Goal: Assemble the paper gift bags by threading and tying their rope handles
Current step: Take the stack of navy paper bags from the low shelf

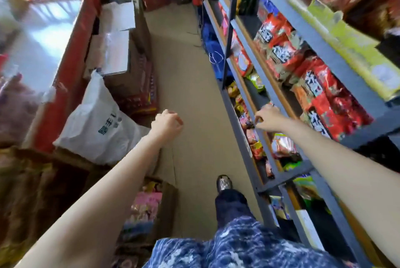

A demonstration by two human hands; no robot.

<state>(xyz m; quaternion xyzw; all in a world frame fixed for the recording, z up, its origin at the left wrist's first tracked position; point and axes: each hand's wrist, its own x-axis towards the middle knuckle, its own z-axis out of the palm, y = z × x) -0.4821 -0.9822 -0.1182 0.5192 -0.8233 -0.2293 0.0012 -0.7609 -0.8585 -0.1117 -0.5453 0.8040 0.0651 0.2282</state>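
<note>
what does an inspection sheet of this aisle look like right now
surface: beige floor of a narrow aisle, no work table in view
job's things: blue bags with white rope handles on the floor by the shelf, far ahead; none in hand
clutter: white sack, cardboard boxes, open box of packets along the left side
hands: left hand loosely curled, holding nothing; right hand reaching at the shelf edge, blurred, grip unclear
cables: nothing seen
surroundings: grey metal shelf on the right stocked with red snack packets; red counter on the left
</note>
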